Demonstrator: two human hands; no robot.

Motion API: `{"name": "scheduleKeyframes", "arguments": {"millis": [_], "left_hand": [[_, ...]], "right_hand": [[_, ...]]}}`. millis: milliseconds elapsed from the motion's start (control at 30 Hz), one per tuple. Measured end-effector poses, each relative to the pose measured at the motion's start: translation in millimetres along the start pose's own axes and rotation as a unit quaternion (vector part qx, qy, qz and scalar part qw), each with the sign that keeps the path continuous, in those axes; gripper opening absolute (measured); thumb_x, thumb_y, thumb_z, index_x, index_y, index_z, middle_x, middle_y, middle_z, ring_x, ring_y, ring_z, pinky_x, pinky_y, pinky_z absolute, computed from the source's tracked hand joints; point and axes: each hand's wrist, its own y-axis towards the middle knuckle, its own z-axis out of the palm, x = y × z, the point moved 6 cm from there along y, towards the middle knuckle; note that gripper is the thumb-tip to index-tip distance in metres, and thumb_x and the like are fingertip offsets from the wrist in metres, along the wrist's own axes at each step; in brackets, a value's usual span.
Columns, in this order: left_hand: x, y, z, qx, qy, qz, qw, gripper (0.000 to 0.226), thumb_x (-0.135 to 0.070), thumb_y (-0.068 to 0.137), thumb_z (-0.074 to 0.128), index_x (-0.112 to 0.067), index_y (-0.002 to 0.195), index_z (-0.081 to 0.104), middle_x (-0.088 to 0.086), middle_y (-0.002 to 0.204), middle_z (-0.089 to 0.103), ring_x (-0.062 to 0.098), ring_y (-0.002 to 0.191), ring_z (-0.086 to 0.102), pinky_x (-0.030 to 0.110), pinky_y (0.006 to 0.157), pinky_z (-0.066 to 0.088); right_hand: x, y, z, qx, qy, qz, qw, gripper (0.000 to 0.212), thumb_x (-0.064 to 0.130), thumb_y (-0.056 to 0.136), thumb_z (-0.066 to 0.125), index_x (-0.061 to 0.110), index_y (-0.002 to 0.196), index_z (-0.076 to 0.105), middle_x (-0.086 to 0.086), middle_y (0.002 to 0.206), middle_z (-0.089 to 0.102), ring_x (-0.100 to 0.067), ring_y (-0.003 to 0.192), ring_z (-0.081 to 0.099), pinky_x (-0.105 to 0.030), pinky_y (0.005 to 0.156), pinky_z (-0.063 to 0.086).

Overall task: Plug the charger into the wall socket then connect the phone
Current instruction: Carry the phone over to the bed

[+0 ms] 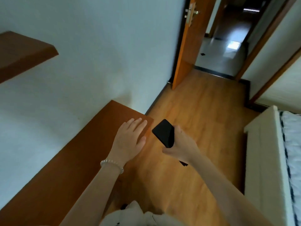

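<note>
Centre frame, our right hand (180, 144) grips the phone (163, 133) — lower end hidden in the palm; our left hand (130, 137), fingers spread, empty, lies over the shelf (73, 160) — whether touching, we cannot tell.

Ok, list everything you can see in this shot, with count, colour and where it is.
Phone: one, black, held in the right hand above the floor.
Desk: one, brown wood, along the left wall.
Shelf: one, brown, on the wall upper left.
Door: one, orange-brown, open, top centre.
Floor: light wood planks, centre.
Bed: one, white frame, right edge.
Bracelet: one, pearl-white, on the left wrist.
Left hand: flat, open, over the desk corner.
Right hand: gripping the phone.
</note>
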Motion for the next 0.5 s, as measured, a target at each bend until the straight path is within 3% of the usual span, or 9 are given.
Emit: {"name": "scheduleKeyframes", "arguments": {"millis": [200, 333, 500], "left_hand": [[-81, 32, 24, 0.022, 0.01, 0.108, 0.994, 0.056, -0.041, 0.092, 0.049, -0.027, 0.143, 0.032, 0.001, 0.15, 0.039, 0.024, 0.14, 0.032, 0.043, 0.115, 0.025], [-113, 56, 39, 0.033, -0.001, 0.141, 0.989, 0.053, -0.044, 0.094, 0.039, -0.031, 0.144, 0.026, -0.003, 0.153, 0.033, 0.02, 0.143, 0.025, 0.037, 0.115, 0.014], [-136, 97, 54, 0.036, -0.014, 0.187, 0.982, 0.053, -0.041, 0.094, 0.04, -0.027, 0.144, 0.03, -0.001, 0.151, 0.038, 0.021, 0.141, 0.029, 0.043, 0.116, 0.024]], "right_hand": [[-62, -31, -45, -0.061, -0.15, 0.003, 0.987, 0.066, 0.037, 0.065, 0.07, 0.016, 0.118, 0.038, 0.0, 0.094, 0.052, -0.02, 0.08, 0.054, -0.028, 0.057, 0.042], [-98, -38, -63, -0.086, -0.174, 0.051, 0.98, 0.064, 0.037, 0.066, 0.07, 0.016, 0.118, 0.04, -0.001, 0.095, 0.054, -0.019, 0.081, 0.053, -0.029, 0.063, 0.045], [-133, -23, -76, -0.113, -0.153, 0.092, 0.977, 0.071, 0.037, 0.063, 0.072, 0.016, 0.123, 0.039, -0.002, 0.097, 0.056, -0.02, 0.084, 0.055, -0.03, 0.064, 0.048]]}}
